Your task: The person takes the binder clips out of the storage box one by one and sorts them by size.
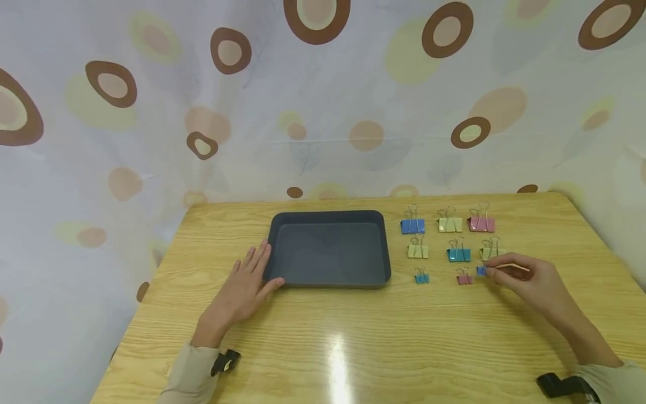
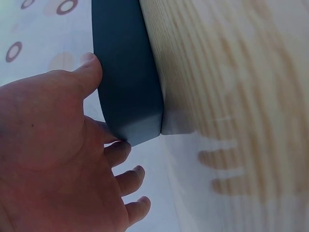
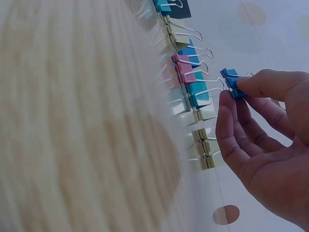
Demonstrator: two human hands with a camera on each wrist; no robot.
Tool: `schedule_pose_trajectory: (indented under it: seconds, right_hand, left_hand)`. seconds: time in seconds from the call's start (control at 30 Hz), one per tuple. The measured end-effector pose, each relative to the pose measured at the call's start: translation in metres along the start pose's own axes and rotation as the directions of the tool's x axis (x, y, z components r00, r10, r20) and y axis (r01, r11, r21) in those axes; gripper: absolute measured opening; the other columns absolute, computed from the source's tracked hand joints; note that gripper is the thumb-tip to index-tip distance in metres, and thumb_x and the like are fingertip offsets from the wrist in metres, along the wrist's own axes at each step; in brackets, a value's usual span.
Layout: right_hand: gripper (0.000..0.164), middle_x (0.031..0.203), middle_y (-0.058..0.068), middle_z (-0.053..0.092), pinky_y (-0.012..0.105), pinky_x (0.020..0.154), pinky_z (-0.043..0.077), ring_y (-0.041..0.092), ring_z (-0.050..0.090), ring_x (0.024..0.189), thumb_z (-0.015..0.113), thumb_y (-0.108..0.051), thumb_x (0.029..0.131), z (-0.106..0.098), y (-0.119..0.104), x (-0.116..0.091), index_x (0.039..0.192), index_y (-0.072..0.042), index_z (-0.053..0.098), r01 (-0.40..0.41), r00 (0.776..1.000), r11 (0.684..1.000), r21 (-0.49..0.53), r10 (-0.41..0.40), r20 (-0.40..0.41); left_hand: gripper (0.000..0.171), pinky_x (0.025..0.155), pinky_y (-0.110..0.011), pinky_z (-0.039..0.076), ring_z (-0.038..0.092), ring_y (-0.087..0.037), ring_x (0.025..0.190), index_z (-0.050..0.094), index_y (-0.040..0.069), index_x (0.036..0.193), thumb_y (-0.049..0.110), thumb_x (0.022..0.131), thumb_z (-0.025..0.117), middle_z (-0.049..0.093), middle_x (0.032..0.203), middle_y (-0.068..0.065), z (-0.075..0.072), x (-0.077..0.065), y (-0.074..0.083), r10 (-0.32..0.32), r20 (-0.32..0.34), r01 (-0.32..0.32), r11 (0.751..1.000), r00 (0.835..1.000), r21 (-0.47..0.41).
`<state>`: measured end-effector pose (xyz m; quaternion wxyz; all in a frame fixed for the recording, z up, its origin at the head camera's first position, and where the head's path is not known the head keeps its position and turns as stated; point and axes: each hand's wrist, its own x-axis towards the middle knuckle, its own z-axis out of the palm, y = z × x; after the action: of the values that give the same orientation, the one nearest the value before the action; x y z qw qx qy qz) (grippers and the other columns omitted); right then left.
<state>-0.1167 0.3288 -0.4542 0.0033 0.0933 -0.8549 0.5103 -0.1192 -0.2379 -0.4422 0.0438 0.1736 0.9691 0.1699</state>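
Note:
My right hand (image 1: pixel 537 283) pinches a small blue binder clip (image 3: pixel 232 84) between thumb and fingertips. In the right wrist view the clip is up off the tabletop. Just left of it stand a small pink binder clip (image 1: pixel 465 279) and a small teal one (image 1: pixel 421 278). Behind it are a medium teal clip (image 1: pixel 459 255) and a pale yellow clip (image 1: pixel 489 252), partly hidden by the hand. My left hand (image 1: pixel 242 292) lies at the near left corner of a dark grey tray (image 1: pixel 333 284), fingers fairly straight along its left side, thumb at its front wall.
More binder clips stand in rows right of the tray: a large blue one (image 1: pixel 413 226), a large yellow one (image 1: pixel 450 224), a large pink one (image 1: pixel 481 224) and a medium yellow one (image 1: pixel 418 251). A patterned cloth (image 1: pixel 323 157) hangs behind the wooden table (image 1: pixel 303 342).

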Motion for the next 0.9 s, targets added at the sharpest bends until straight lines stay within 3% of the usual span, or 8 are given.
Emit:
schedule_pose_trajectory:
  seconds: [0.37, 0.57, 0.7, 0.9]
  right_hand:
    - [0.017, 0.103, -0.008, 0.075, 0.018, 0.074, 0.058, 0.004, 0.074, 0.092, 0.072, -0.004, 0.097, -0.008, 0.005, -0.004, 0.111, 0.005, 0.071, -0.018, 1.000, 1.000, 0.022, 0.018, 0.018]
    - [0.017, 0.104, -0.012, 0.075, 0.017, 0.075, 0.058, -0.001, 0.072, 0.093, 0.071, 0.000, 0.096, -0.011, 0.005, -0.006, 0.111, 0.008, 0.071, -0.022, 1.000, 0.999, 0.032, 0.022, 0.017]
    - [0.017, 0.103, -0.016, 0.073, 0.013, 0.074, 0.055, -0.005, 0.069, 0.091, 0.073, -0.004, 0.096, -0.015, 0.009, -0.006, 0.110, 0.006, 0.072, -0.049, 0.998, 0.997, -0.059, 0.051, 0.024]
    - [0.018, 0.098, -0.008, 0.075, 0.016, 0.068, 0.054, -0.003, 0.067, 0.084, 0.075, -0.013, 0.096, -0.022, 0.016, -0.009, 0.110, -0.001, 0.075, -0.081, 0.996, 0.968, -0.239, 0.089, 0.024]
  left_hand:
    - [0.084, 0.119, -0.068, 0.017, 0.013, -0.043, 0.154, 0.015, 0.000, 0.163, 0.052, 0.107, 0.048, 0.009, 0.171, -0.016, 0.001, 0.000, -0.001, -0.002, 0.001, 0.002, 1.000, 1.000, -0.001]
    - [0.083, 0.119, -0.068, 0.016, 0.014, -0.043, 0.154, 0.015, -0.001, 0.163, 0.051, 0.107, 0.048, 0.009, 0.171, -0.016, 0.000, 0.000, -0.001, -0.001, -0.001, 0.001, 1.000, 1.000, -0.007]
    - [0.083, 0.119, -0.068, 0.017, 0.014, -0.043, 0.154, 0.015, -0.001, 0.163, 0.050, 0.107, 0.048, 0.009, 0.171, -0.016, -0.001, -0.001, -0.001, 0.001, 0.000, -0.001, 1.000, 1.000, -0.009]
    - [0.084, 0.119, -0.067, 0.016, 0.013, -0.042, 0.155, 0.014, 0.000, 0.163, 0.052, 0.107, 0.047, 0.008, 0.171, -0.016, 0.001, 0.000, -0.001, 0.002, 0.006, -0.001, 1.000, 1.000, -0.012]
